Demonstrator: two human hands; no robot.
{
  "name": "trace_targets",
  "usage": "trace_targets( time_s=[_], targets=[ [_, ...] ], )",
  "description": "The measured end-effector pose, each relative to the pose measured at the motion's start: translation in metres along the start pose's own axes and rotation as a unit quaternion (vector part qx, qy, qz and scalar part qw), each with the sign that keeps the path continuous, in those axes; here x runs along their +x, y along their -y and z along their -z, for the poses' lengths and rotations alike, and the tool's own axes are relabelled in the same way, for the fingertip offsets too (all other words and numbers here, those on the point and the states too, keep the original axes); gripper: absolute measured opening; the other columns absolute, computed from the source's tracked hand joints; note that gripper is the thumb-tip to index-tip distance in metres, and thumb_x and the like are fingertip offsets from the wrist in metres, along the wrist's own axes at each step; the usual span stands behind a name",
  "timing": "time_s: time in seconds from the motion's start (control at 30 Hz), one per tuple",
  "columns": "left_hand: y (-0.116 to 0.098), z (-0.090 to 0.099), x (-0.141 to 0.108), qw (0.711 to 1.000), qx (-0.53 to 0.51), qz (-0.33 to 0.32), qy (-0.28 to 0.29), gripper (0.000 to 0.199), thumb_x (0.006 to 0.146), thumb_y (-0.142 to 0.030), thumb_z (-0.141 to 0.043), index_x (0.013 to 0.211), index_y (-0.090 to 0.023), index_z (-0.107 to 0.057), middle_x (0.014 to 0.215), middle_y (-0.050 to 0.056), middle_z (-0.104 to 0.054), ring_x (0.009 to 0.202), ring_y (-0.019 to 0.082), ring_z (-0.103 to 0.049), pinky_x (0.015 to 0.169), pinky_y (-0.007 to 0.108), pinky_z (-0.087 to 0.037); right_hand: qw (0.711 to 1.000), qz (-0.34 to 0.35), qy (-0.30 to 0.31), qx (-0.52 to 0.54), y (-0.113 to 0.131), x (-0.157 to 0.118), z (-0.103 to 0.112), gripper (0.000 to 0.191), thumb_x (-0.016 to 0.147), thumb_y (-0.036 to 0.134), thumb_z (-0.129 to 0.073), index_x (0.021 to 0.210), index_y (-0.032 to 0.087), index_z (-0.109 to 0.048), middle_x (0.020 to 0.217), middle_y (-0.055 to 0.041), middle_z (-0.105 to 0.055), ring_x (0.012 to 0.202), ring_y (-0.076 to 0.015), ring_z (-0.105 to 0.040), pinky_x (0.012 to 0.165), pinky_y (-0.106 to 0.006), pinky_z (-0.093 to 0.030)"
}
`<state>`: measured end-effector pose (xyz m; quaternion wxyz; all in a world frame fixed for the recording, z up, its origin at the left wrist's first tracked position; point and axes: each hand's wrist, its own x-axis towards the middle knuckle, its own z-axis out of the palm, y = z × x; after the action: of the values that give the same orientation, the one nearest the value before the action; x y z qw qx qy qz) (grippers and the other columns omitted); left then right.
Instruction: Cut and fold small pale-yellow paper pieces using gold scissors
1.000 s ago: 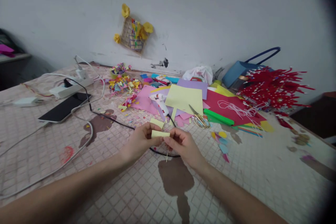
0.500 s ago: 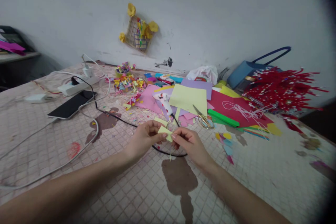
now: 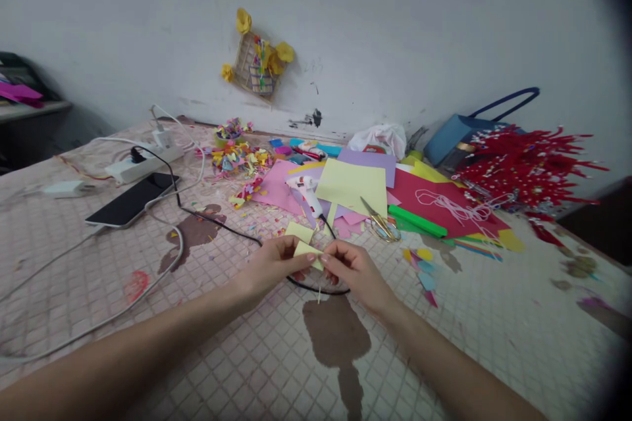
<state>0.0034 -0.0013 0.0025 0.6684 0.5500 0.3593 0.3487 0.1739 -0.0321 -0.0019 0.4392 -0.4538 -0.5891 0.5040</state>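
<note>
Between my left hand (image 3: 276,264) and my right hand (image 3: 351,268) is a small pale yellow paper piece (image 3: 307,251). Both hands pinch it, with the thumbs on top and close together. Another pale yellow piece (image 3: 299,231) shows just beyond my left fingers; whether the two are joined I cannot tell. A thin pale strip (image 3: 319,295) is below the hands. Past them lie a white glue gun (image 3: 309,197), a large pale yellow sheet (image 3: 353,185) and gold-handled scissors (image 3: 380,220).
A black cord (image 3: 227,227) loops under my hands. At the left are a phone (image 3: 133,199), a power strip (image 3: 143,163) and white cables. To the right lie a green stick (image 3: 417,221), white string (image 3: 461,207), red fuzzy stems (image 3: 528,171) and a blue bag (image 3: 457,135).
The paper in my hands has tilted slightly, and more of the pale yellow piece behind it shows. The whole view has shifted a little. Both hands keep their pinch.
</note>
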Motion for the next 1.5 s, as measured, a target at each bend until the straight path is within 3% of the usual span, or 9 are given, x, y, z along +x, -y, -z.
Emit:
trace_targets(
  time_s=[0.17,0.4,0.6,0.8,1.0,1.3,1.5],
  targets=[
    [0.003,0.0012,0.0014,1.0,-0.012,-0.002,-0.002,0.023,0.071,-0.034,-0.063,0.069,-0.012,-0.056,0.058,-0.002,-0.053,0.051,0.008,-0.046,0.051,0.021,-0.037,0.998,-0.01,0.002,0.057,-0.0023,0.0004,-0.0015,0.035,0.087,0.043,-0.039,0.07,0.016,-0.054,0.06,0.0001,-0.053,0.051,-0.0092,-0.047,0.049,-0.022,-0.038],
    [0.0014,0.0006,0.0006,0.999,0.028,-0.011,-0.01,0.024,0.069,-0.034,-0.065,0.068,-0.013,-0.053,0.056,-0.003,-0.052,0.05,0.008,-0.047,0.05,0.021,-0.037,1.0,-0.009,0.003,0.029,0.001,-0.0007,-0.0008,0.022,0.08,0.035,-0.055,0.07,0.016,-0.055,0.058,0.0032,-0.05,0.052,-0.0079,-0.045,0.05,-0.02,-0.038],
    [0.0018,0.0,0.0,0.999,0.046,0.002,0.021,0.028,0.069,-0.039,-0.063,0.072,-0.012,-0.056,0.064,0.0,-0.057,0.057,0.01,-0.051,0.057,0.023,-0.042,1.0,-0.014,0.018,0.015,0.003,-0.0018,-0.0015,0.022,0.08,0.035,-0.055,0.069,0.016,-0.054,0.057,0.0037,-0.05,0.052,-0.0076,-0.045,0.051,-0.019,-0.039],
    [0.0034,0.0019,0.0008,0.998,0.056,-0.009,0.013,0.029,0.07,-0.039,-0.062,0.071,-0.011,-0.055,0.061,-0.001,-0.054,0.055,0.009,-0.048,0.053,0.021,-0.039,0.999,-0.028,0.014,0.029,0.0027,-0.0018,-0.0032,0.033,0.086,0.042,-0.042,0.068,0.016,-0.052,0.056,0.0017,-0.052,0.049,-0.0085,-0.048,0.05,-0.022,-0.04],
    [0.0022,0.0012,-0.0011,0.997,0.078,-0.011,0.007,0.026,0.072,-0.037,-0.06,0.069,-0.012,-0.054,0.06,-0.001,-0.054,0.054,0.009,-0.048,0.052,0.02,-0.037,0.999,-0.022,0.025,0.023,0.0029,-0.0016,-0.0031,0.025,0.079,0.037,-0.055,0.068,0.016,-0.053,0.056,0.0034,-0.05,0.05,-0.0075,-0.046,0.05,-0.02,-0.039],
    [0.0035,0.0015,0.0013,0.997,0.082,-0.013,0.009,0.029,0.07,-0.039,-0.061,0.069,-0.011,-0.055,0.06,-0.001,-0.053,0.055,0.01,-0.048,0.053,0.021,-0.038,0.999,-0.023,0.003,0.039,-0.0001,-0.0003,-0.0039,0.033,0.085,0.043,-0.043,0.069,0.016,-0.053,0.056,0.0015,-0.053,0.049,-0.0091,-0.049,0.049,-0.022,-0.04],
    [0.0033,0.0004,0.001,0.995,0.101,-0.008,0.005,0.028,0.071,-0.038,-0.06,0.07,-0.011,-0.054,0.059,0.0,-0.054,0.054,0.01,-0.048,0.051,0.021,-0.037,1.0,-0.014,0.022,0.01,0.0006,-0.0002,-0.0029,0.025,0.08,0.037,-0.055,0.067,0.016,-0.052,0.055,0.0035,-0.05,0.049,-0.0076,-0.045,0.049,-0.02,-0.039]
  ],
)
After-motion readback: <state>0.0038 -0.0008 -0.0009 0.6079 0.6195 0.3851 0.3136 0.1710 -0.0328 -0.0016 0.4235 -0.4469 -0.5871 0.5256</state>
